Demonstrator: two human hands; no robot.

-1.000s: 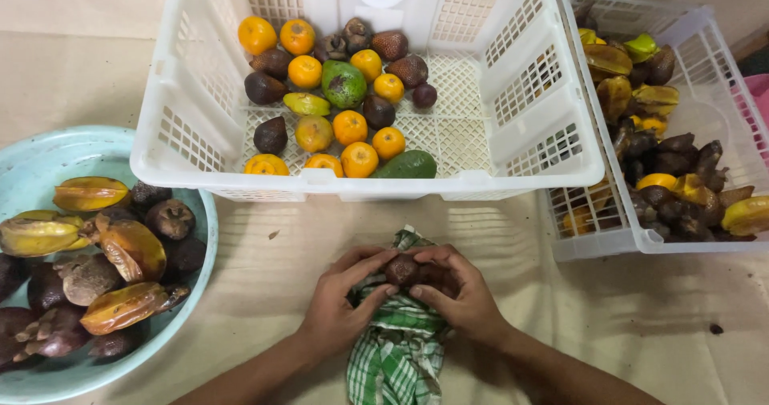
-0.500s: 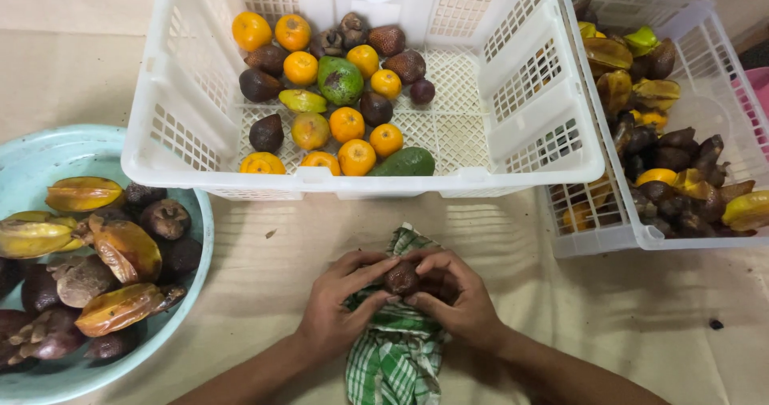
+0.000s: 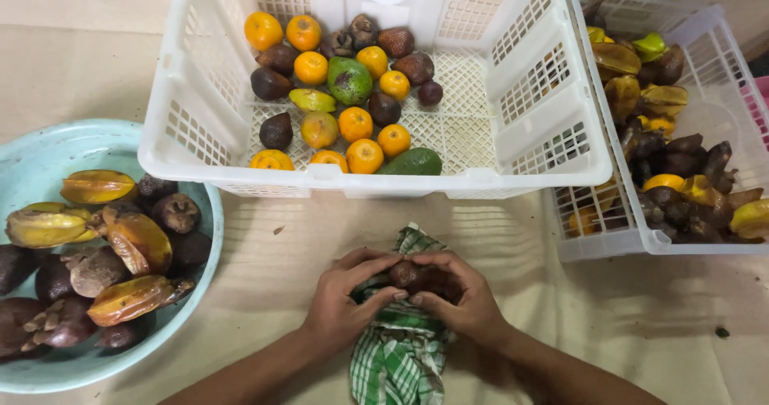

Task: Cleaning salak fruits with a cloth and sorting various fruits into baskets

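Currently, the scene reads as follows.

Left hand: the left hand [image 3: 340, 305] is curled around a small dark brown fruit [image 3: 407, 274], fingertips [image 3: 390, 296] pressed against its near side.
Right hand: the right hand [image 3: 460, 297] closes on the same fruit from the other side, fingers bent over it.
Grip state: both hands are closed on the fruit; it is largely covered, so only its top shows.
Fruit position: between the two hands, directly over a green-and-white checked cloth [image 3: 396, 365] on the beige table cover [image 3: 264, 277].
Cloth: bunched under the hands, its free end trailing toward the lower edge of the view.
Middle basket: a white plastic basket [image 3: 184, 145] beyond the hands holds oranges, dark scaly fruit and green fruit.
Right basket: a second white basket [image 3: 725, 48] holds dark and yellow fruit.
Bowl: a pale blue bowl [image 3: 48, 145] at left holds starfruit and dark fruit.
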